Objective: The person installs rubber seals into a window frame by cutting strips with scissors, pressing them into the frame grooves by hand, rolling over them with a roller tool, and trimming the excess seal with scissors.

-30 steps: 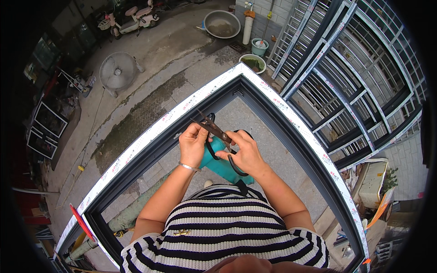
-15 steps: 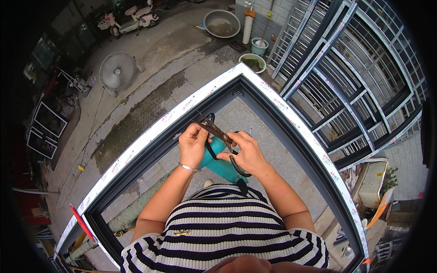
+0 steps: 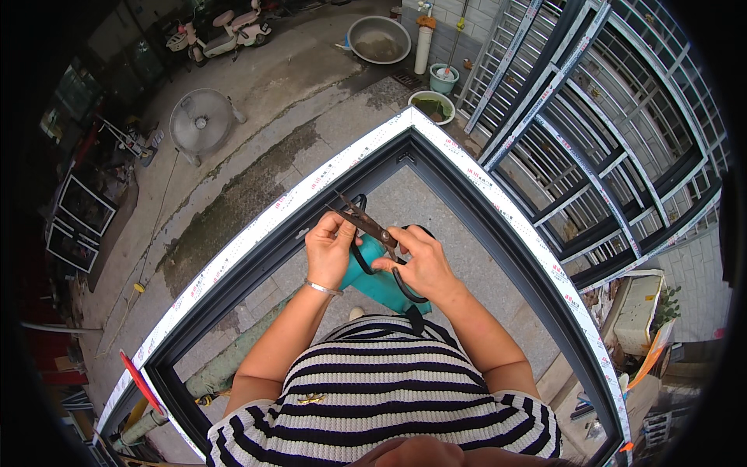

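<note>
My right hand [image 3: 422,265] is closed round a pair of scissors [image 3: 369,227] with dark, rusty blades and black handles. Their blades point up and left, slightly apart at the tips. My left hand [image 3: 327,247] pinches a thin black strip [image 3: 357,251] right beside the blades. The strip curves up behind the scissors and down toward my right hand; where it ends I cannot tell. Both hands are above the opening of a large dark window frame [image 3: 303,226], whose outer faces carry white printed film.
A turquoise object [image 3: 381,284] shows below my hands inside the frame. Barred metal frames [image 3: 599,140] lean at the right. A round fan [image 3: 201,123], a grey basin [image 3: 379,40] and a pink scooter [image 3: 233,31] stand beyond. A red disc [image 3: 141,381] touches the frame's left side.
Both hands stay nearly in place. The scissor blades have shifted very slightly near the left fingertips.
</note>
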Tool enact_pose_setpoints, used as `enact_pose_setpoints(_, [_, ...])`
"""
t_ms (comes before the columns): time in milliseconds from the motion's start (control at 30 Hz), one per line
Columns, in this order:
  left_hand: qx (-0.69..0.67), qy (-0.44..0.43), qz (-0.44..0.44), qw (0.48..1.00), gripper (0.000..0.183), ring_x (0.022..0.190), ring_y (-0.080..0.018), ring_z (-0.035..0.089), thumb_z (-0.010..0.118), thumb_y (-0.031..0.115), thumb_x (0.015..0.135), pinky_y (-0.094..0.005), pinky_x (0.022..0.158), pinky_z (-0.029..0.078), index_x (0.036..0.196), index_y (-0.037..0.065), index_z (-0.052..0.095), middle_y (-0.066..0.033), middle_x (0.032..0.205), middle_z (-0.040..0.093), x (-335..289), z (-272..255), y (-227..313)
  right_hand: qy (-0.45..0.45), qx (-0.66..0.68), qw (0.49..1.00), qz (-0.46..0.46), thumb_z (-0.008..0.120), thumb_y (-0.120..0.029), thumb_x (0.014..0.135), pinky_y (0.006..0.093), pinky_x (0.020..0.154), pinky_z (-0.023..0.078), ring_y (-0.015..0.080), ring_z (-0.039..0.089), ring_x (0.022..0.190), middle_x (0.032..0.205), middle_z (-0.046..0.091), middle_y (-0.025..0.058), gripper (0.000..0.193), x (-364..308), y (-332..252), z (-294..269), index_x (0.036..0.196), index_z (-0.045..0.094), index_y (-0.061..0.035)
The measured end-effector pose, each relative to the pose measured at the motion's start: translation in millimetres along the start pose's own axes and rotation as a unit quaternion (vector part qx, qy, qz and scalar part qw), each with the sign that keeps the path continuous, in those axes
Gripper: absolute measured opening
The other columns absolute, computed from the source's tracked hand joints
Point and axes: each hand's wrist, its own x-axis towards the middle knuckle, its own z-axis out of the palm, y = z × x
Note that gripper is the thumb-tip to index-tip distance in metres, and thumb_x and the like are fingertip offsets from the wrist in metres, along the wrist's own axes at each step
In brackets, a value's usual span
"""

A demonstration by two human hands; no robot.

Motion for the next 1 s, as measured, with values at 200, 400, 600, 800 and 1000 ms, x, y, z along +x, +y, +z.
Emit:
enact_pose_setpoints(200, [-0.003, -0.001, -0.002, 1.000, 0.014, 0.066, -0.0082, 0.054, 0.062, 0.011, 0.094, -0.0216, 0.059, 0.046, 0.089, -0.003, 0.064, -0.0007, 0.080, 0.057, -0.1, 0.2, 0.2, 0.010, -0.007, 1.000, -0.009, 0.085, -0.036, 0.064, 0.0318, 0.056, 0.044, 0.0191, 0.051, 0.062, 0.074, 0.053, 0.0088, 0.061, -1.3, 1.5, 2.7, 0.110, 0.065, -0.0012])
enact_pose_setpoints(400, [0.003, -0.017, -0.003, 1.000, 0.012, 0.068, -0.0097, 0.055, 0.061, 0.011, 0.095, -0.0222, 0.063, 0.047, 0.096, -0.001, 0.065, -0.0048, 0.089, 0.067, -0.5, -3.7, -1.5, 0.030, -0.009, 0.999, -0.022, 0.085, -0.037, 0.064, 0.0322, 0.054, 0.043, 0.0190, 0.049, 0.059, 0.070, 0.050, 0.0083, 0.059, -1.4, 2.3, 5.1, 0.108, 0.066, -0.0027])
enact_pose_setpoints(600, [0.005, -0.014, -0.002, 1.000, 0.012, 0.068, -0.0096, 0.055, 0.061, 0.011, 0.095, -0.0221, 0.062, 0.047, 0.096, -0.001, 0.064, -0.0050, 0.089, 0.067, 0.8, -3.0, -3.5, 0.011, -0.053, 0.999, -0.007, 0.080, -0.044, 0.067, 0.0379, 0.059, 0.050, 0.0294, 0.062, 0.066, 0.076, 0.059, 0.0101, 0.056, 0.1, -0.4, -1.0, 0.105, 0.067, -0.0055])
enact_pose_setpoints(800, [0.007, -0.015, 0.012, 1.000, 0.011, 0.068, -0.0096, 0.055, 0.061, 0.010, 0.095, -0.0222, 0.062, 0.047, 0.096, 0.000, 0.064, -0.0034, 0.087, 0.064, -0.4, -5.0, -7.0, 0.005, -0.061, 0.998, -0.001, 0.080, -0.044, 0.068, 0.0385, 0.059, 0.050, 0.0293, 0.062, 0.066, 0.076, 0.060, 0.0107, 0.055, -1.5, -1.2, -3.1, 0.105, 0.067, -0.0053])
enact_pose_setpoints(1000, [0.006, -0.009, 0.004, 1.000, 0.013, 0.069, -0.0099, 0.055, 0.061, 0.012, 0.095, -0.0235, 0.064, 0.048, 0.093, 0.000, 0.064, -0.0027, 0.087, 0.062, -2.6, -1.6, -1.7, 0.030, 0.045, 0.995, 0.086, 0.085, -0.037, 0.064, 0.0312, 0.056, 0.045, 0.0190, 0.054, 0.060, 0.074, 0.058, 0.0096, 0.058, -0.8, 0.5, -3.5, 0.105, 0.065, -0.0021])
